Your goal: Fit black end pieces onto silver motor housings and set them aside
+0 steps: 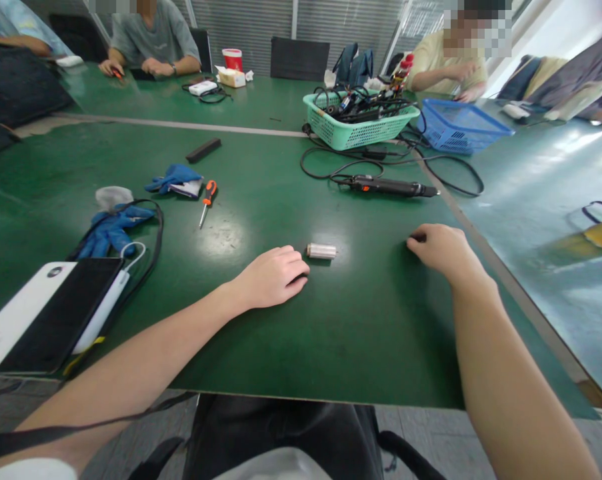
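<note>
Green tabletop (351, 347) lies under both hands. The left hand (273, 277) rests on it palm down, released, its fingers loosely bent and grasping no visible thing. Just beside its fingertips lies the cylinder (321, 251), silvery, on its side, between the two hands but much nearer the left. The right hand (441, 250) rests well apart from it, knuckles up, fingers curled under; the palm is hidden, so I cannot tell whether it holds anything.

Beyond the hands, a black power driver (391, 187) lies on its side, its tip to the right, with a looped cable (313, 172) about it. To the left, past the left hand, lies an orange-handled screwdriver (209, 195), shaft pointing back toward the person. Next to it is a blue glove (173, 178), with a black bar (203, 151) beyond. Nearer the left edge are a second glove (111, 230) and a white-and-black slab (55, 313) with a slim white stick (103, 310) along its side.

Farther out stands a mint basket (353, 135) full of dark tools and cables, a blue basket (463, 137) just right of it. Across the table sit a person in grey (155, 40) and another in yellow (425, 57); a red cup (233, 59) stands near the former.
</note>
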Available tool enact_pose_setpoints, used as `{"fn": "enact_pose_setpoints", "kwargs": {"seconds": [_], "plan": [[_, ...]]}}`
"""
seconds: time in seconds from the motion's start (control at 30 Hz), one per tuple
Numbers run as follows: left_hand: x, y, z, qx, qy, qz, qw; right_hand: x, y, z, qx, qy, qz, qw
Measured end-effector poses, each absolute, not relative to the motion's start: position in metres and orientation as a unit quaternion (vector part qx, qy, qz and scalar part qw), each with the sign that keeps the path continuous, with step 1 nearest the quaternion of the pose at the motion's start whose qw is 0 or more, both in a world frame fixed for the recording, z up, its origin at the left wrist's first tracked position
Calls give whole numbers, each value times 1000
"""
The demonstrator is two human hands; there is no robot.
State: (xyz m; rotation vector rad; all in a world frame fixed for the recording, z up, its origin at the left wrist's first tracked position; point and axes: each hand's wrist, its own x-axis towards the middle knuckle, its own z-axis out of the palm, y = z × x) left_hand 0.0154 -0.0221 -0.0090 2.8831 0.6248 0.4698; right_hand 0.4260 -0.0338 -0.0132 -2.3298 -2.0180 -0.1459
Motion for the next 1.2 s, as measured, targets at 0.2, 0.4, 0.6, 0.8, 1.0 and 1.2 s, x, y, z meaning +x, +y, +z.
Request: {"fn": "enact_pose_setpoints", "kwargs": {"seconds": [0.2,0.4,0.6,0.8,1.0,1.2], "plan": [[15,-22,-9,963,208,155,79,425,-29,-20,-804,-590,-57,46],[15,-22,-10,960,212,160,83,417,-30,-17,-828,-556,-42,57],[15,-22,-9,960,213,163,85,413,-32,-10,-840,-538,-17,69],[15,-23,-9,960,214,158,85,410,-34,-8,-836,-546,-20,59],[15,-22,-10,961,211,158,87,411,-33,-11,-828,-556,-26,71],[15,-22,-10,961,212,156,80,412,-32,-12,-821,-566,-36,62]]}}
